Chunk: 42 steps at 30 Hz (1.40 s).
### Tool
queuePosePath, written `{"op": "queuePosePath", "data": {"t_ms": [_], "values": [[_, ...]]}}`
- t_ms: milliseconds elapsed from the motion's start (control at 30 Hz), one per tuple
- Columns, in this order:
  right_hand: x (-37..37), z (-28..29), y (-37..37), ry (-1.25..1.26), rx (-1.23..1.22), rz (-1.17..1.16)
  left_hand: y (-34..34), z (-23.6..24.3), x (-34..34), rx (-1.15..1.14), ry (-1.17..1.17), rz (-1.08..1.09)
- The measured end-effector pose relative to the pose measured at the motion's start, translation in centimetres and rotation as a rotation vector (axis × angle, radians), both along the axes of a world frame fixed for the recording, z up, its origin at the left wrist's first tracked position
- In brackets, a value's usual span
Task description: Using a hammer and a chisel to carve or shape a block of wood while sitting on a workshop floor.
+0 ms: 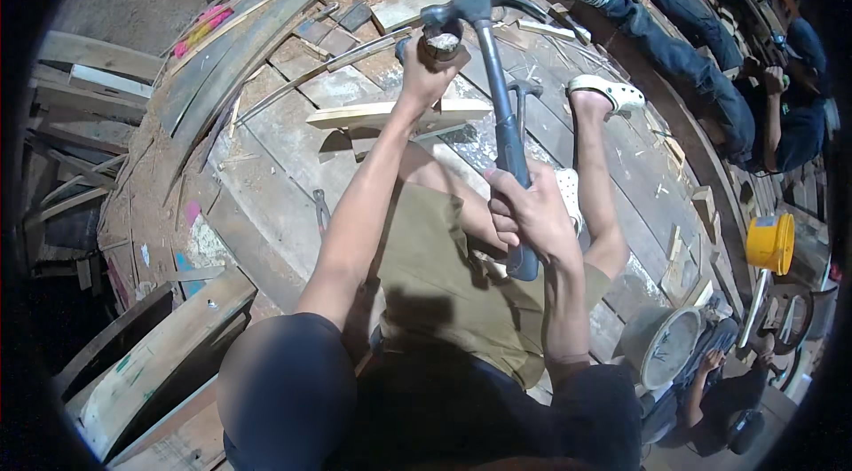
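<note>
My right hand (532,215) is wrapped around the dark shaft of a claw hammer (506,98), near its lower end. The hammer's head is raised beside my left hand (428,73), its striking face close to the top of a round-ended handle (443,45). My left fist grips that handle upright; its lower part is mostly hidden, so the kind of tool cannot be made out. Below the fist, a pale strip of wood (355,114) lies across the planks. A second hammer (524,91) is just beyond my right hand, and pliers (321,209) lie left of my forearm.
Long curved boards (257,45) and scraps surround the plank floor (266,191). More timber (164,356) is stacked at the lower left. A grey bucket (661,347) and a yellow bucket (769,243) stand at right. Two other people (710,98) sit along the right side.
</note>
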State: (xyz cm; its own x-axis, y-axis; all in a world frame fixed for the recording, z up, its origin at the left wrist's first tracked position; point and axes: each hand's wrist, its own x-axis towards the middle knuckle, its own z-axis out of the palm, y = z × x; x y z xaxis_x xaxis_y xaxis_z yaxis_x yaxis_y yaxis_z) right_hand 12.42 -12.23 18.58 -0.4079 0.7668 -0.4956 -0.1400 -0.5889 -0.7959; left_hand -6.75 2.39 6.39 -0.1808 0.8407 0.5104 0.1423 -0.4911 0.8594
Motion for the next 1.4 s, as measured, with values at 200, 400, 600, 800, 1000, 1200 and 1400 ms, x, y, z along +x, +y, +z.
{"op": "queuePosePath", "data": {"t_ms": [200,400,600,800,1000,1200,1400], "values": [[0.6,1.4,-0.7,-0.142,0.008,-0.098,2.6,1.5,-1.1,-0.196,0.006,-0.038],[2.0,2.1,-2.0,-0.191,0.071,-0.179,4.5,2.4,-1.9,-0.267,-0.029,-0.075],[2.7,2.7,-2.7,-0.241,0.117,-0.225,4.4,2.6,-2.2,-0.344,0.027,-0.090],[3.5,3.7,-3.3,-0.345,0.198,-0.231,2.3,2.6,-2.5,-0.343,0.018,-0.182],[4.7,3.5,-4.3,-0.358,0.231,-0.194,-0.9,1.9,-1.6,-0.199,0.075,-0.157],[4.1,3.3,-4.5,-0.464,0.369,-0.151,-1.8,1.7,-0.9,-0.188,0.104,-0.089],[3.2,5.1,-4.2,-0.655,0.703,-0.199,-2.0,1.6,-0.7,-0.150,0.005,-0.128]]}}
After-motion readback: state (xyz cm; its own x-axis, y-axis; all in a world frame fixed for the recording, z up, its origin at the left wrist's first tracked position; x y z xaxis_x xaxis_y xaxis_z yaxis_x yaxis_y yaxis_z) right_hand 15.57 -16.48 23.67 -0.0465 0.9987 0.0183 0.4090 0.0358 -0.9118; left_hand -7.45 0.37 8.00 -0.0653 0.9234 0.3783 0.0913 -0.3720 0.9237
